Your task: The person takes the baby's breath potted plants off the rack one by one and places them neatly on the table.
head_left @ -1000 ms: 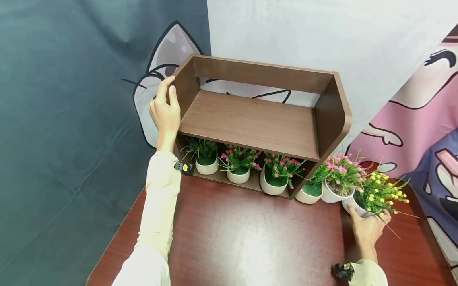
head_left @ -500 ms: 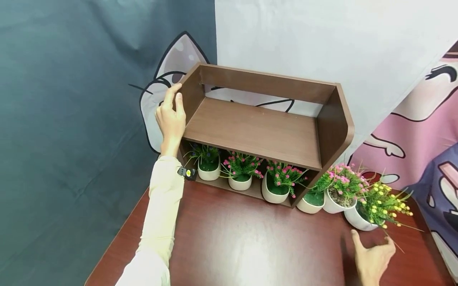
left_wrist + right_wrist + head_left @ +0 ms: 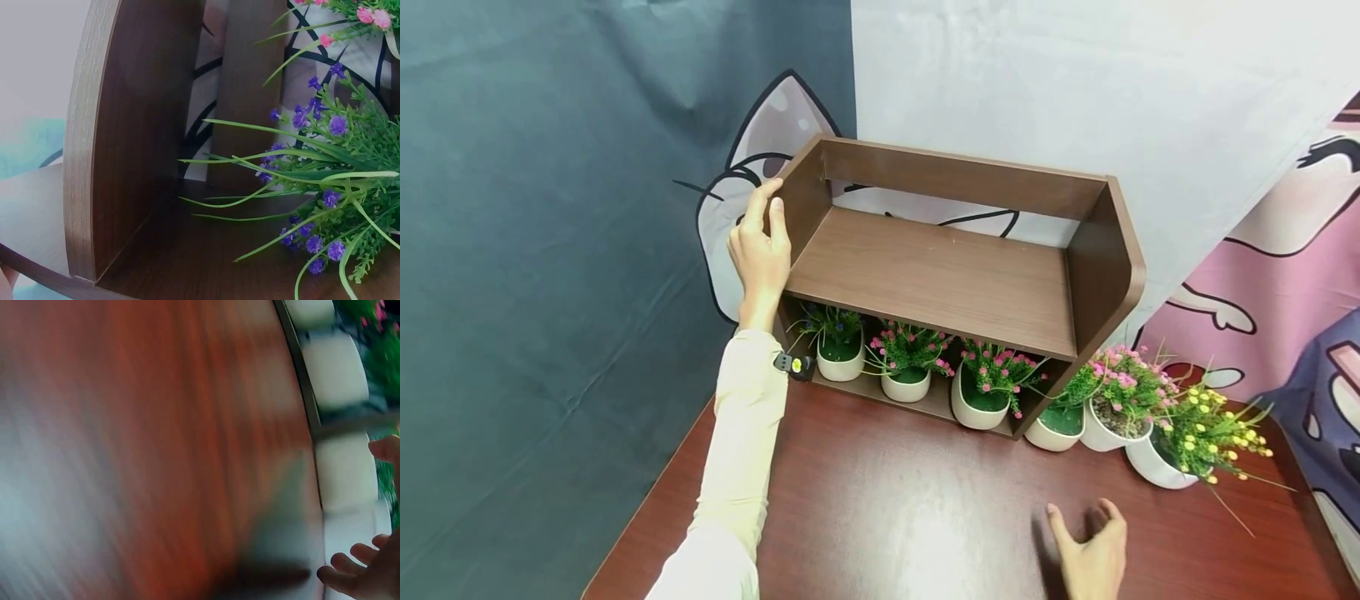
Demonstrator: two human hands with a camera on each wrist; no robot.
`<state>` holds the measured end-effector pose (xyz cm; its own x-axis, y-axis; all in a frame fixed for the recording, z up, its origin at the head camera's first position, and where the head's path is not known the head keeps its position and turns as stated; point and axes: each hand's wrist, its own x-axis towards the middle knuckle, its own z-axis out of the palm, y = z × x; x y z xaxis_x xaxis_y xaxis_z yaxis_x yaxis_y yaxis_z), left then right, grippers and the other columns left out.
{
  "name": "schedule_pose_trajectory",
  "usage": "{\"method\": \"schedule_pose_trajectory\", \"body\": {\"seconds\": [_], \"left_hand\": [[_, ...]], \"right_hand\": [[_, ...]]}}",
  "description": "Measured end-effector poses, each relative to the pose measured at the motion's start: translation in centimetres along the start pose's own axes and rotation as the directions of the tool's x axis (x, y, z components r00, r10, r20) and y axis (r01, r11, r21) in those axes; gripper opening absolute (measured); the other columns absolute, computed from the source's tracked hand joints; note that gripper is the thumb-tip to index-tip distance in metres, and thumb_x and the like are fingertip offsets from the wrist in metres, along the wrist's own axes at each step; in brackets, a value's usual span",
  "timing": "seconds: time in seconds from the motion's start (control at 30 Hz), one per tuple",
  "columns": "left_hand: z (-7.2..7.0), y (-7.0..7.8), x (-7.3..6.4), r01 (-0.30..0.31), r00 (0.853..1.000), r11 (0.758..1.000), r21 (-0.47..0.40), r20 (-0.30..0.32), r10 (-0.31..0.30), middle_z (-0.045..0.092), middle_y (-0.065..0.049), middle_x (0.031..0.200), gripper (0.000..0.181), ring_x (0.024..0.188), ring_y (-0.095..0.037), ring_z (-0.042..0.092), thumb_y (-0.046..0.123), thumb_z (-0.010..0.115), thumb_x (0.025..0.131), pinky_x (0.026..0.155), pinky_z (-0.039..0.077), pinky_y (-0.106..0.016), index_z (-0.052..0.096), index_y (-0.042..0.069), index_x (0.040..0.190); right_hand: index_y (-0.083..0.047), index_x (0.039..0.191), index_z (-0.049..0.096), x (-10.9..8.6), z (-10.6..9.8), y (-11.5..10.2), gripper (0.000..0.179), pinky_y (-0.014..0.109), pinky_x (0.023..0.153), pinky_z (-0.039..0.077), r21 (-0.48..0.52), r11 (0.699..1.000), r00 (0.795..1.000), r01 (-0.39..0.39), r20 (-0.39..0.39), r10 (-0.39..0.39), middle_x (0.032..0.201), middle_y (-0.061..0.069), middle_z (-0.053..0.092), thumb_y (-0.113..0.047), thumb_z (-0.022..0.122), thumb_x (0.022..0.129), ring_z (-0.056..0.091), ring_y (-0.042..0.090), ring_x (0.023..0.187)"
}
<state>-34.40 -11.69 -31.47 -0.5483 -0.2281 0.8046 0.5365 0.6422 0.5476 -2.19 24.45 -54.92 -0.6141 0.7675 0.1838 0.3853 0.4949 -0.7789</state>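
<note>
**Left hand on the shelf's end panel, right hand loose above the desk**

The red-brown desk [image 3: 887, 517] fills the lower half of the head view, its near edge cut off by the frame. At twelve o'clock on it stands the brown wooden shelf [image 3: 940, 275], upper tier bare. Its lower tier is in shadow and holds three white pots: a purple-flowered plant [image 3: 835, 346] at the nine o'clock end, then two pink-flowered plants [image 3: 906, 362]; the pots' back sides are hidden under the board.

Off the shelf's three o'clock end, three more pots sit on the desk in a row: a green one half tucked behind the panel, a pink one, and the yellow-flowered plant [image 3: 1195, 437] farthest out.

The left hand [image 3: 760, 250] presses the shelf's nine o'clock end panel, fingers straight and lying together against the wood, thumb on the front edge. The right hand [image 3: 1090, 554] is at five o'clock, partly cut off by the frame, fingers apart and relaxed, holding nothing, well apart from the yellow pot. Whether it touches the desk cannot be told; the right wrist view is blurred.
</note>
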Motion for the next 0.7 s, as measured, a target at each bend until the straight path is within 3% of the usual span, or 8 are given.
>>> {"method": "schedule_pose_trajectory", "body": {"seconds": [0.23, 0.43, 0.7], "left_hand": [[-0.1, -0.2, 0.1, -0.001, 1.0, 1.0, -0.008, -0.003, 0.001, 0.057, 0.015, 0.108, 0.026, 0.052, -0.024, 0.045, 0.029, 0.043, 0.089, 0.061, 0.037, -0.035, 0.058, 0.026, 0.11], [-0.1, -0.3, 0.1, 0.002, 1.0, 1.0, -0.012, 0.004, -0.001, 0.056, 0.016, 0.108, 0.026, 0.051, -0.022, 0.044, 0.029, 0.042, 0.089, 0.06, 0.036, -0.033, 0.057, 0.027, 0.111], [0.1, -0.2, -0.1, -0.003, 1.0, 1.0, -0.016, 0.006, 0.003, 0.056, 0.016, 0.108, 0.026, 0.052, -0.022, 0.044, 0.029, 0.042, 0.089, 0.061, 0.037, -0.033, 0.058, 0.025, 0.111]], "right_hand": [[-0.006, 0.119, 0.044, -1.6, 2.7, -2.4, 0.07, 0.043, 0.082, 0.032, 0.083, 0.99, 0.991, 0.111, 0.061, -0.116, 0.111, 0.017, 0.05, -0.025, 0.077, 0.06, 0.048, 0.034, 0.1], [-0.008, 0.126, 0.04, -1.1, 5.2, -5.1, 0.075, 0.041, 0.082, 0.036, 0.192, 0.953, 0.959, 0.234, 0.117, -0.258, 0.117, 0.01, 0.048, -0.026, 0.076, 0.062, 0.046, 0.026, 0.104], [-0.012, 0.134, 0.027, -0.8, 7.6, -7.9, 0.087, 0.042, 0.088, 0.032, 0.283, 0.936, 0.943, 0.211, 0.193, -0.271, 0.128, 0.014, 0.038, -0.032, 0.074, 0.064, 0.042, 0.031, 0.111]]}}
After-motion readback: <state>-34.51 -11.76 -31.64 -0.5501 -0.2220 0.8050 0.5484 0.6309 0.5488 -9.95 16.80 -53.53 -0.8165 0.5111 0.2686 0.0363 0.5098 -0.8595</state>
